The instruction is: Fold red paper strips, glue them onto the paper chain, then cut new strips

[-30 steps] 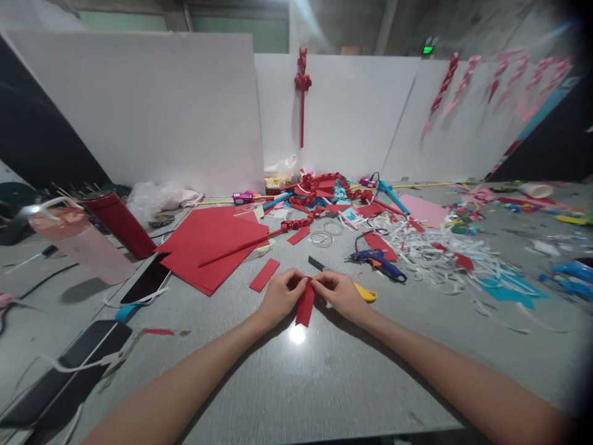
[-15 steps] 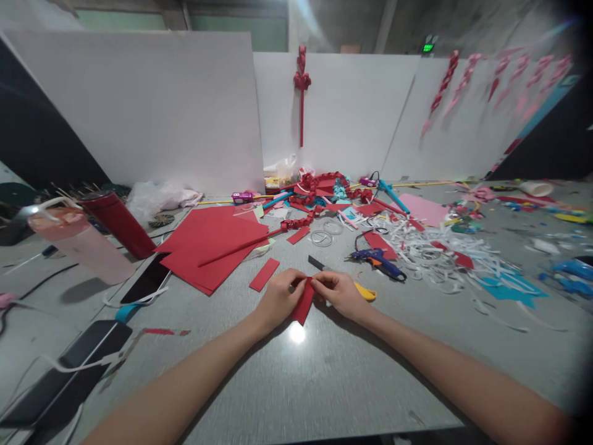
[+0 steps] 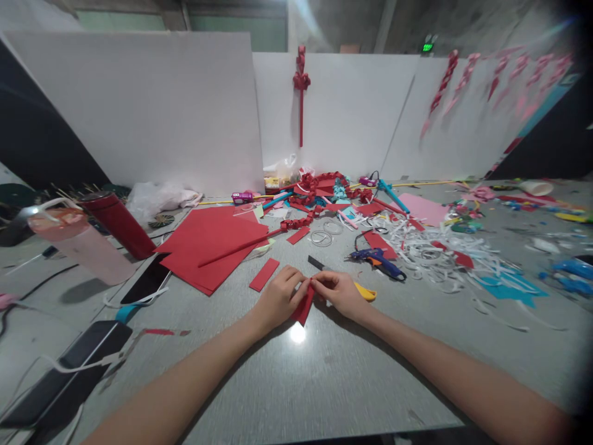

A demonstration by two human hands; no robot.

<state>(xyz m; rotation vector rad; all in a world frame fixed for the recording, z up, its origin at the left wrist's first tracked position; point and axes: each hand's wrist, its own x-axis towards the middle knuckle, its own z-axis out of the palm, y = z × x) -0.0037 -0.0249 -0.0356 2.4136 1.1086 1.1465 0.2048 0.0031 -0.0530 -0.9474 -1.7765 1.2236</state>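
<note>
Between my hands is a small strip of red paper (image 3: 304,309), its lower end pointing toward me just above the grey table. My left hand (image 3: 283,298) is closed on its left side, thumb near the top end. Thumb and fingers of my right hand (image 3: 340,292) pinch the upper right corner. The fingers hide part of the strip. Just beyond them lies a knife (image 3: 317,262) with a dark blade; a yellow piece (image 3: 367,292), perhaps its handle, shows beside my right hand. Another red paper rectangle (image 3: 264,274) lies flat left of my left hand.
Large red sheets (image 3: 208,247) lie at left, near a red tumbler (image 3: 118,224), a pink bottle (image 3: 83,247) and a black power bank (image 3: 69,371). A blue glue gun (image 3: 378,262) and white paper shreds (image 3: 426,247) lie at right. White boards (image 3: 139,111) stand behind.
My left thumb and fingers have shifted slightly right along the top of the red strip, covering more of it. My right hand has barely moved.
</note>
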